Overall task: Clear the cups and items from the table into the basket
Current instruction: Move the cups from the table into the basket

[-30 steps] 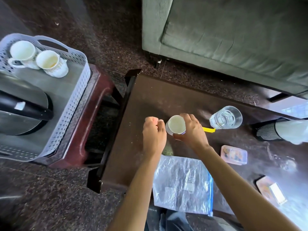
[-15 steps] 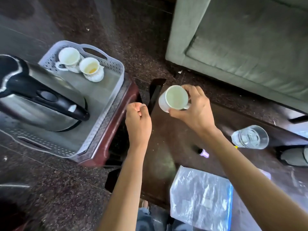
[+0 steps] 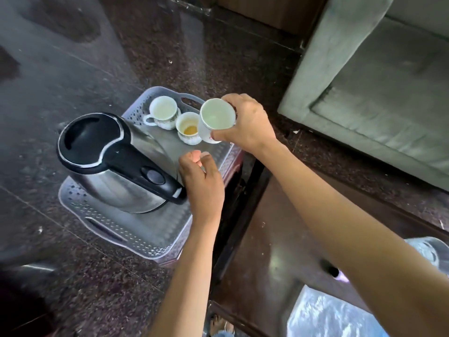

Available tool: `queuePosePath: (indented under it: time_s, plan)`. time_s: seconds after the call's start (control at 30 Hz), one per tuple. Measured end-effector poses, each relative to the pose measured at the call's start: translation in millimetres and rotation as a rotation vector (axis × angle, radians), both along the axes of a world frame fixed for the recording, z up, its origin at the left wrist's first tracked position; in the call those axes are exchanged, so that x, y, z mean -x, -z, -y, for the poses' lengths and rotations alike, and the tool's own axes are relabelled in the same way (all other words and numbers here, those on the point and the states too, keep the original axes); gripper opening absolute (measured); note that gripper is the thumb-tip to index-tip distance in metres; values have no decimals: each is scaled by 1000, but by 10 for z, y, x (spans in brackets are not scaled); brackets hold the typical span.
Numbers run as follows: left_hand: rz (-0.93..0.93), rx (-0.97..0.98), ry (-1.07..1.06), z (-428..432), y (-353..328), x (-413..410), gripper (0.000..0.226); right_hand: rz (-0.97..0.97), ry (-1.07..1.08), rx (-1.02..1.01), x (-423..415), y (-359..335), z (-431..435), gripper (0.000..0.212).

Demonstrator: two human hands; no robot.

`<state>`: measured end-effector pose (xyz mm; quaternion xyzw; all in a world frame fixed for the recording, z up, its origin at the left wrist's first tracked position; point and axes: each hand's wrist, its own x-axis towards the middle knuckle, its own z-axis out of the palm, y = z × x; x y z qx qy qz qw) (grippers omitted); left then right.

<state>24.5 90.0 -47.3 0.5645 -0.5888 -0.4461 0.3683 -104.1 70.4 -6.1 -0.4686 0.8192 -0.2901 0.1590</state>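
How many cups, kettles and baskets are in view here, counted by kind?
Cups: 3, namely the far cup and the cup with brown dregs in the basket, and the held cup in the right hand
Kettles: 1, the kettle standing in the basket
Baskets: 1
Total: 5

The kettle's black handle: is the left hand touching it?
Cannot tell. In the head view the left hand overlaps the tip of the kettle handle; neither gap nor contact shows.
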Motion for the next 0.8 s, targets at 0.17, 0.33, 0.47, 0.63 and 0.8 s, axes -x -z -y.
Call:
queuePosePath:
  time_s: [0.17,0.33,0.47,0.63,0.8]
  plan:
    - [-4,-18,-24,93,19,54,25,-42,-38,-114,-81,80,157,68]
    - [31,-10,-14,157,75,77,26,-19,-10,-101,-68,126,155,70]
    - [30,-15,-8,134,100,83,22,3,30,-57,-75,184,27,75]
    - [35,-49,21,97,152,92,20,-115,-29,-130,-119,198,59,72]
    - [55,-65,40,75,208,82,23,-250,-143,-264,-102,253,166,79]
